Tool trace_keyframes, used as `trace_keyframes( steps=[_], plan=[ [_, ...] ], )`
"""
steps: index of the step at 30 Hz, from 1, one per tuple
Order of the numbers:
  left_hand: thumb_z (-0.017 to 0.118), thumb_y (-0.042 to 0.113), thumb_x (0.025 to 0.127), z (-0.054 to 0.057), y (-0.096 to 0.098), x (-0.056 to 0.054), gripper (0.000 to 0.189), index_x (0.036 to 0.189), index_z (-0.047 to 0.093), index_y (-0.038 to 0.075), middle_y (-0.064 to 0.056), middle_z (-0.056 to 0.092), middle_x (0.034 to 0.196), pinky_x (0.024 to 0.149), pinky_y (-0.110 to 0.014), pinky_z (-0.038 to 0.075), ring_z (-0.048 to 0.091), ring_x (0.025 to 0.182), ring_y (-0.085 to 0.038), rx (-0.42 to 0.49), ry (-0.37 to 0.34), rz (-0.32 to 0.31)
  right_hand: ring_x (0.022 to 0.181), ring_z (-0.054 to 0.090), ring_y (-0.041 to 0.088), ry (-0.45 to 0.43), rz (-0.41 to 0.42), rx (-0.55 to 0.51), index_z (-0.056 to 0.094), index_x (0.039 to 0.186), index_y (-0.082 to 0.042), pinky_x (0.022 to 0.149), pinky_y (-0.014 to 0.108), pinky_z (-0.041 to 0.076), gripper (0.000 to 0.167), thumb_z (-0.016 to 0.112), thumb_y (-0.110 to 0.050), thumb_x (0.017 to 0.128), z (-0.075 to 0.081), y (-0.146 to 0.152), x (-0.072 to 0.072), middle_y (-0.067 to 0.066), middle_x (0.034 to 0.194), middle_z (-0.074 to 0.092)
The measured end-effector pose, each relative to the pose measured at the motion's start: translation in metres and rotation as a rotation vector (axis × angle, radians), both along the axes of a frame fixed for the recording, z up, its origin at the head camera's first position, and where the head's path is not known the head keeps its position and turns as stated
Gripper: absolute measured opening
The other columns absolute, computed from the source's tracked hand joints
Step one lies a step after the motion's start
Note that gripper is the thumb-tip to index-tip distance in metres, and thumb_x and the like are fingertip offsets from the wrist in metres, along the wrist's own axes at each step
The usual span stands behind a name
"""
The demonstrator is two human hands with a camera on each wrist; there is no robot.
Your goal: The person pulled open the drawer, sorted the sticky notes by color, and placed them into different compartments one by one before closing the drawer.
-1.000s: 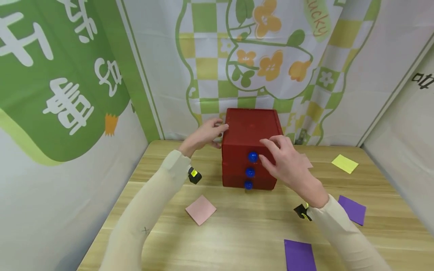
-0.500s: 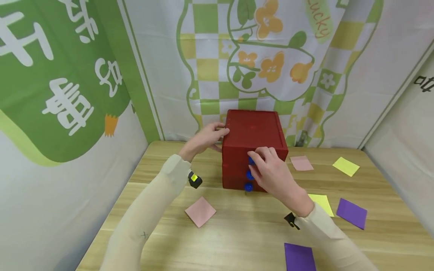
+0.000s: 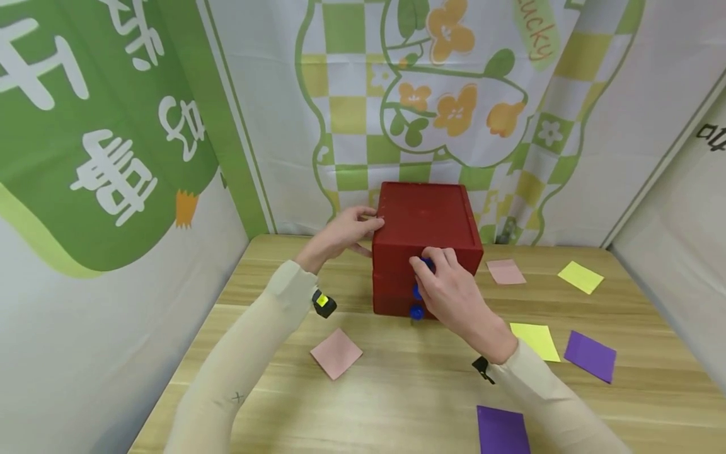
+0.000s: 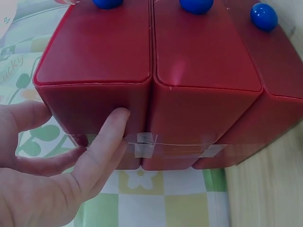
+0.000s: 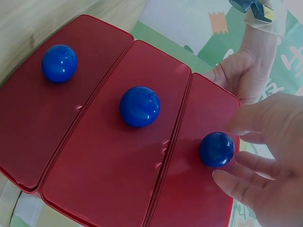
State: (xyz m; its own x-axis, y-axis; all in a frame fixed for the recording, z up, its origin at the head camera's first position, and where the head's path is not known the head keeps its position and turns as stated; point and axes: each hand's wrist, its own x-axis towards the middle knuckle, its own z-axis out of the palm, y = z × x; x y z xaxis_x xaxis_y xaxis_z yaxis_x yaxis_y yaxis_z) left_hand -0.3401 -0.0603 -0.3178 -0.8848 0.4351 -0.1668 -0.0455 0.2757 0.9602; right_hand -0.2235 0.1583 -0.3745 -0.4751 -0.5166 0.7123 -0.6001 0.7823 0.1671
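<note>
A red three-drawer cabinet [image 3: 397, 277] stands on the wooden table, with a round blue knob on each drawer front. In the head view my right hand [image 3: 450, 296] is at the top drawer's front, pinching its blue knob [image 5: 217, 149] between thumb and fingers. The right wrist view shows those fingertips at opposite edges of the knob. My left hand [image 3: 346, 233] touches the cabinet's left side near its top, thumb at the upper edge. In the left wrist view its extended fingers [image 4: 111, 130] press on the red wall. The middle knob [image 5: 139, 106] and the bottom knob [image 3: 416, 312] are untouched.
Sticky notes lie around: a pink one [image 3: 336, 354] front left, another pink one [image 3: 507, 272] right of the cabinet, yellow ones [image 3: 581, 277] and purple ones [image 3: 590, 356] at the right. Printed curtains [image 3: 272, 126] rise behind and beside the table. Clear tape [image 4: 175, 145] crosses the cabinet's side.
My right hand has moved left and slightly down from the cabinet's right edge onto the top knob. My left hand has stayed at the left side. The drawers look unmoved.
</note>
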Motion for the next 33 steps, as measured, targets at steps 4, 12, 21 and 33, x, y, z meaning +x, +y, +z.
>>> trace_keyframes(
  steps=[4,12,21,33],
  plan=[
    [0.058,0.023,0.100,0.0009,-0.0032,0.0027,0.049,0.141,0.045,0.000,-0.020,0.060,0.128,0.081,-0.047,0.063,0.062,0.116,-0.032,0.014,-0.013,0.024,0.091,0.052,0.034,0.001,-0.006,0.015,0.062,0.111,-0.001,0.055,0.031,0.059,0.029,0.073,-0.005,0.085,-0.0008,-0.0028,0.0006,0.020,0.108,0.059],
    [0.064,0.026,0.096,-0.0019,-0.0078,0.0079,0.053,0.140,0.050,0.001,-0.017,0.057,0.131,0.090,-0.053,0.059,0.058,0.120,-0.029,0.017,0.034,-0.006,0.091,0.051,0.035,-0.011,-0.039,0.037,0.064,0.109,0.000,0.053,0.033,0.059,0.028,0.074,-0.001,0.083,-0.0036,-0.0077,0.0033,0.020,0.107,0.058],
    [0.068,0.027,0.094,-0.0039,-0.0038,0.0089,0.039,0.122,0.067,0.001,-0.014,0.070,0.112,0.085,-0.046,0.062,0.069,0.099,-0.023,-0.002,0.067,0.011,0.093,0.050,0.035,-0.015,-0.114,0.108,0.063,0.110,0.001,0.057,0.033,0.060,0.033,0.075,-0.001,0.080,-0.0057,-0.0041,0.0054,0.021,0.110,0.056],
    [0.070,0.024,0.093,-0.0021,-0.0033,0.0084,0.038,0.122,0.067,0.000,-0.015,0.069,0.113,0.080,-0.044,0.063,0.068,0.099,-0.022,0.007,0.046,0.039,0.087,0.050,0.033,0.080,-0.184,0.253,0.061,0.109,0.002,0.063,0.029,0.059,0.024,0.070,-0.004,0.088,-0.0093,-0.0057,0.0017,0.021,0.107,0.055]
  ],
)
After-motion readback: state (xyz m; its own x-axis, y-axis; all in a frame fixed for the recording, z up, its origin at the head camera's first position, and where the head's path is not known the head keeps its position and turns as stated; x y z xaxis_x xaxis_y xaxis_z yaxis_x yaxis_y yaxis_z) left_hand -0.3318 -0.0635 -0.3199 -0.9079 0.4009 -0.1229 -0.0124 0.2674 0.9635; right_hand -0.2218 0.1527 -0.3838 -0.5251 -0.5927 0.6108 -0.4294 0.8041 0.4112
